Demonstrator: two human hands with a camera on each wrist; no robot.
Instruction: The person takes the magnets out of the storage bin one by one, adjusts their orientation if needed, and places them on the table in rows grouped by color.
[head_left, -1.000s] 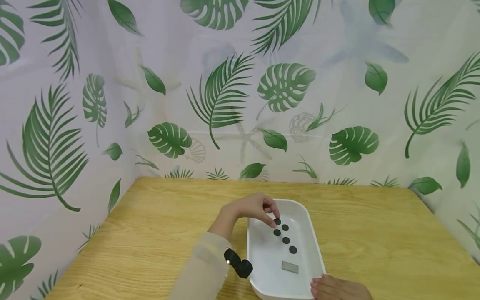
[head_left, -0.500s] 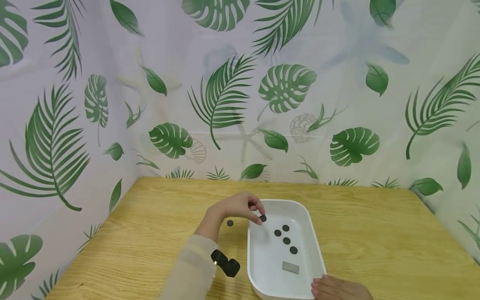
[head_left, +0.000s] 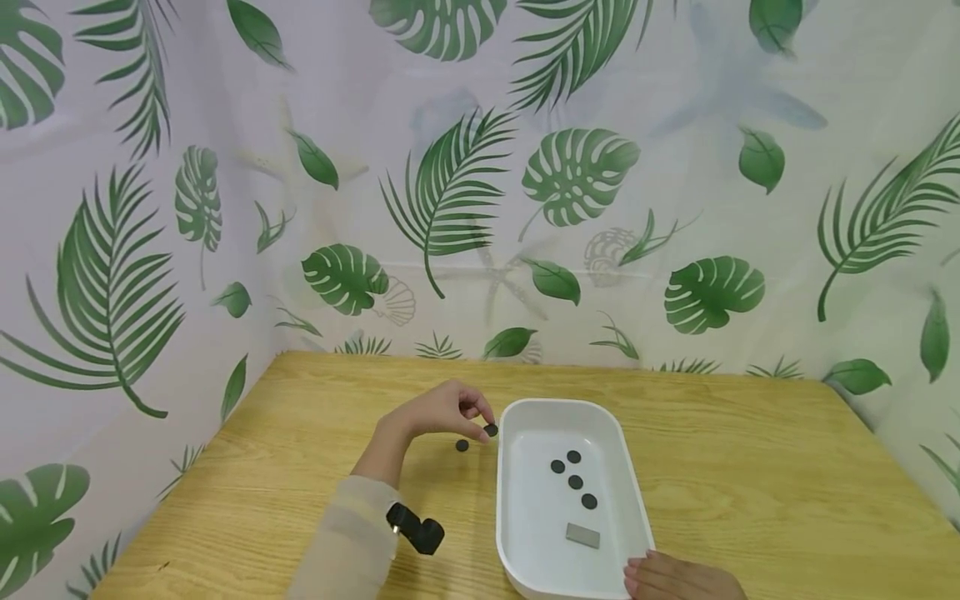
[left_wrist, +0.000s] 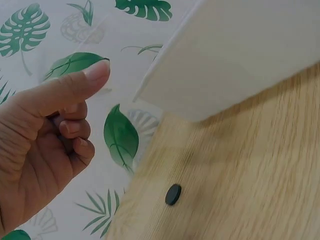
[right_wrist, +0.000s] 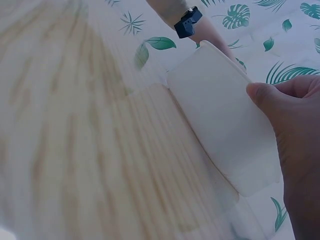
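Observation:
My left hand [head_left: 442, 410] pinches a small black disc [head_left: 491, 430] between thumb and forefinger, just outside the left rim of a white tray [head_left: 499, 500]. In the left wrist view the thumb hides that disc. Below the hand, a second black disc [head_left: 462, 446] lies on the table, left of the tray. Several more black discs [head_left: 575, 482] are scattered on the tray's floor, with a flat grey rectangular piece [head_left: 582, 535] nearer the front. At the tray's front right corner my right hand [head_left: 678, 577] grips the rim, its thumb [right_wrist: 260, 94] against the outer wall.
The wood-grain table [head_left: 322, 475] reaches back to a white leaf-printed curtain [head_left: 465, 183], which also closes off both sides. A black wrist camera [head_left: 416, 529] is strapped to the left sleeve.
My left hand carries a disc out of the tray, leftward over the rim. The disc on the table, hidden behind the arm at first, now shows. The right hand stays on the tray.

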